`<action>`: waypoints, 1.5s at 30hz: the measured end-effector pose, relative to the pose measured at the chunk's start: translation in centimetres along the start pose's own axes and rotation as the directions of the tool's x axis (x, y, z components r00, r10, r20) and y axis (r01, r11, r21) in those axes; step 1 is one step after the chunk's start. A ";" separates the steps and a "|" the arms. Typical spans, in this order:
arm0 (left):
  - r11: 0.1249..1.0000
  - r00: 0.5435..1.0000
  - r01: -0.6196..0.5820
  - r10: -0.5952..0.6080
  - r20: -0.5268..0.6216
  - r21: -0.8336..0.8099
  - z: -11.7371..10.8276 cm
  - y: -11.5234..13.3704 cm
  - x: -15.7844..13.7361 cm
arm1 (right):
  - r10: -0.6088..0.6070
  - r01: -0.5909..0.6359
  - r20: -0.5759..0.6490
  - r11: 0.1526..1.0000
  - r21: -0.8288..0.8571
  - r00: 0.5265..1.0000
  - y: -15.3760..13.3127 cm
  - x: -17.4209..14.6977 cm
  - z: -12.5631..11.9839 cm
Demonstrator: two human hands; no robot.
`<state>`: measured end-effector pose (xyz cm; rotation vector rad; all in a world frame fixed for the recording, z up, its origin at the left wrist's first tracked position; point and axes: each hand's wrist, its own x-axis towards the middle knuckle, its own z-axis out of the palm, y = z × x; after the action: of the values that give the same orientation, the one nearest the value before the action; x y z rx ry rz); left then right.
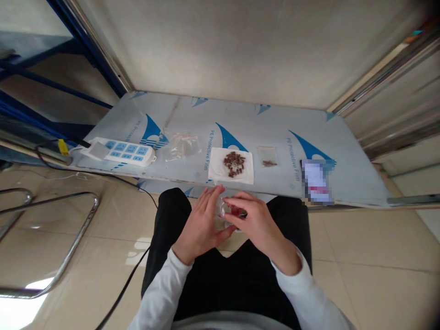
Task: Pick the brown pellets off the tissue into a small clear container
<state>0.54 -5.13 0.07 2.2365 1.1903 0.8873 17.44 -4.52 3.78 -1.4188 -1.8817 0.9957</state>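
Between my hands, just off the front edge of the table, is a small clear plastic bag [224, 207]. My left hand [205, 217] holds its left side, with fingers stretched forward and the thumb below. The fingers and thumb of my right hand [253, 217] are closed on the right side of the bag; whether anything lies inside is hard to make out. Straight ahead, a pile of short brown cylinders [234, 161] rests on a white paper sheet [215, 172]. To the right of it lies a small clear bag [266, 153] with a few brown pieces inside.
Several clear bags [182, 145] lie loosely at the left of the film-covered table [275, 121]. Farther left is a white power strip [129, 153] with a black cable. A phone-like rectangle [316, 181], pixelated, sits at the right front edge. Metal chair tubing [87, 224] stands at left.
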 end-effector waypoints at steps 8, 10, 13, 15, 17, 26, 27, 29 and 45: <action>0.964 0.979 0.139 -0.168 -0.114 -0.228 3.0 0.0 0.5 | 0.037 -0.035 -0.050 0.999 0.038 0.998 2.4 0.2 -3.5; 0.949 0.957 0.187 -0.234 -0.171 -0.253 3.5 -0.2 0.2 | 0.093 -0.118 -0.281 0.990 -0.072 0.955 5.0 2.4 -3.9; 0.937 0.943 0.223 -0.277 -0.183 -0.268 4.2 -0.4 -0.4 | 0.107 -0.233 -0.371 0.920 -0.316 0.923 8.7 6.1 -3.4; 0.936 0.944 0.230 -0.281 -0.175 -0.267 4.5 -0.5 -0.7 | 0.117 -0.262 -0.355 0.881 -0.393 0.927 10.2 8.0 -2.5; 0.936 0.943 0.236 -0.286 -0.173 -0.260 4.8 -0.7 -0.9 | 0.129 -0.281 -0.358 0.866 -0.414 0.925 10.8 9.0 -1.6; 0.944 0.940 0.245 -0.288 -0.185 -0.221 5.0 -1.0 -0.6 | 0.195 -0.348 -0.356 0.827 -0.442 0.914 10.3 10.0 0.1; 0.944 0.939 0.243 -0.286 -0.190 -0.221 5.0 -1.0 -0.6 | 0.205 -0.359 -0.361 0.826 -0.435 0.910 10.3 10.2 0.2; 0.946 0.939 0.237 -0.282 -0.198 -0.221 5.0 -1.0 -0.5 | 0.224 -0.378 -0.372 0.827 -0.417 0.901 10.4 10.7 0.3; 0.951 0.916 0.246 -0.292 -0.276 -0.187 4.2 -2.7 3.7 | 0.158 -0.304 -0.421 0.903 -0.305 0.893 11.5 10.9 0.7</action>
<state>3.66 -0.98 -3.35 1.8054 1.4729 1.1877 20.09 7.61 -6.09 -1.9374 -1.6728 0.4207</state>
